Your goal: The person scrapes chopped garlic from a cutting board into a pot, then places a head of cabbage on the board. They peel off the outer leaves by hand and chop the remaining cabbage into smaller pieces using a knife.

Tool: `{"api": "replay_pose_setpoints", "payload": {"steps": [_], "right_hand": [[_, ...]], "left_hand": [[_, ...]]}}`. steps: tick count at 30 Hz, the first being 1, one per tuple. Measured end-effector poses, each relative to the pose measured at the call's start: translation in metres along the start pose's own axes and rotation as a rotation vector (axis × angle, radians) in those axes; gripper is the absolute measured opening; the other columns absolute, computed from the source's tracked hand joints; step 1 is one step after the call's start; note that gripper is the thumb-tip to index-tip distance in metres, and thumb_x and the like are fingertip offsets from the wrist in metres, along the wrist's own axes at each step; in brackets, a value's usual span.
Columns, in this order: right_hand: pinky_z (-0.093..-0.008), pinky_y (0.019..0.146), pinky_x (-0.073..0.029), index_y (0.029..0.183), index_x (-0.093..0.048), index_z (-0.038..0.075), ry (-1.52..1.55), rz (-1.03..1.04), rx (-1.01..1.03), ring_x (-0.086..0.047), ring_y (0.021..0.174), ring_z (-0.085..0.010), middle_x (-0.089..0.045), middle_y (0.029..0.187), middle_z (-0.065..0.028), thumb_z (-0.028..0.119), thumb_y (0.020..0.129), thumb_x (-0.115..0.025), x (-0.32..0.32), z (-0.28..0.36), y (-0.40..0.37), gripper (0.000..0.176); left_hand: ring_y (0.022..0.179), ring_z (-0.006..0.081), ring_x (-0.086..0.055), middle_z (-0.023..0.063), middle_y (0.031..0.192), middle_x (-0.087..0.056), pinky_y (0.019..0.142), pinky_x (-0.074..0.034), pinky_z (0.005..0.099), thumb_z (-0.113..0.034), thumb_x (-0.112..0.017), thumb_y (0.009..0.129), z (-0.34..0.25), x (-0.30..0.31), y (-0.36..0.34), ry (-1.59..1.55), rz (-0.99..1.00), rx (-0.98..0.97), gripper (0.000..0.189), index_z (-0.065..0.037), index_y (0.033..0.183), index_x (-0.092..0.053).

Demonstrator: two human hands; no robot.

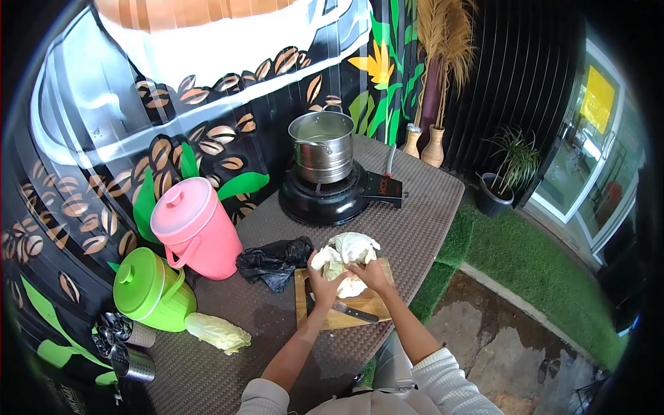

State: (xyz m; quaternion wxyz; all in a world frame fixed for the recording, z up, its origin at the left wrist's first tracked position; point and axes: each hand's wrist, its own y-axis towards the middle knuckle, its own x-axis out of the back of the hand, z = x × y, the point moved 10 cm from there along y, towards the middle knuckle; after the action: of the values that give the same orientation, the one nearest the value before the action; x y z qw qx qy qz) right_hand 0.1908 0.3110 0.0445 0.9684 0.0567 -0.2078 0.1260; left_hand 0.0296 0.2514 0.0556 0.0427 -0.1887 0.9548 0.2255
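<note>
Over the wooden cutting board [331,321], a pale cabbage [351,247] with loose, ruffled outer leaves is between my two hands. My left hand [325,285] grips its left side near the bottom. From the right, my right hand [369,275] closes on it, with the thumb pressed against the leaves at the front. The fingers behind the cabbage are partly hidden. A knife [358,313] with a dark handle lies flat on the board, just below my hands, its blade partly covered by my left hand and wrist.
A steel pot [321,155] stands on a black portable stove [325,204] at the back. To the left are a crumpled black plastic bag [277,261], a pink lidded jug [200,232], a green lidded jug [155,294], a napa cabbage [218,333] and metal utensil holders [133,362].
</note>
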Motion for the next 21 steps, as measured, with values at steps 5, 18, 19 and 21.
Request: {"api": "replay_pose_setpoints", "payload": {"steps": [5,18,19,21], "right_hand": [[-0.0346,0.074,-0.051,0.102,-0.065,-0.002,0.148,-0.069,0.241,-0.064,0.079,-0.0185,-0.069,0.091,-0.0117,0.019,0.072,-0.079,-0.004,0.028,-0.003,0.039],[-0.0369,0.079,-0.051,0.105,-0.065,0.004,-0.342,-0.080,0.310,-0.066,0.089,-0.0285,-0.068,0.095,-0.0154,0.027,0.063,-0.081,-0.025,0.039,0.002,0.051],[-0.0381,0.083,-0.050,0.105,-0.065,0.005,-0.379,-0.207,0.503,-0.065,0.094,-0.0314,-0.068,0.097,-0.0154,0.027,0.064,-0.080,-0.020,0.057,-0.011,0.049],[-0.0379,0.084,-0.050,0.106,-0.064,0.005,-0.149,-0.218,0.465,-0.065,0.095,-0.0307,-0.067,0.100,-0.0154,0.023,0.064,-0.080,-0.012,0.053,-0.015,0.049]], "left_hand": [[0.125,0.0209,-0.044,0.0131,0.135,-0.043,0.105,-0.039,0.0347,-0.002,-0.087,0.062,0.060,-0.007,-0.005,-0.033,0.361,0.341,0.102,-0.002,0.142,-0.022],[0.127,0.0203,-0.041,0.0121,0.138,-0.039,0.106,-0.037,0.0353,0.001,-0.086,0.061,0.031,-0.001,0.001,-0.045,0.307,0.119,0.110,-0.003,0.145,-0.015],[0.126,0.0203,-0.042,0.0119,0.138,-0.040,0.106,-0.037,0.0353,0.001,-0.086,0.062,0.030,0.001,0.001,-0.056,0.293,0.103,0.109,-0.004,0.145,-0.015],[0.125,0.0202,-0.043,0.0118,0.137,-0.040,0.105,-0.037,0.0352,0.000,-0.086,0.062,0.028,-0.002,0.000,-0.070,0.277,0.087,0.108,-0.004,0.145,-0.015]]}}
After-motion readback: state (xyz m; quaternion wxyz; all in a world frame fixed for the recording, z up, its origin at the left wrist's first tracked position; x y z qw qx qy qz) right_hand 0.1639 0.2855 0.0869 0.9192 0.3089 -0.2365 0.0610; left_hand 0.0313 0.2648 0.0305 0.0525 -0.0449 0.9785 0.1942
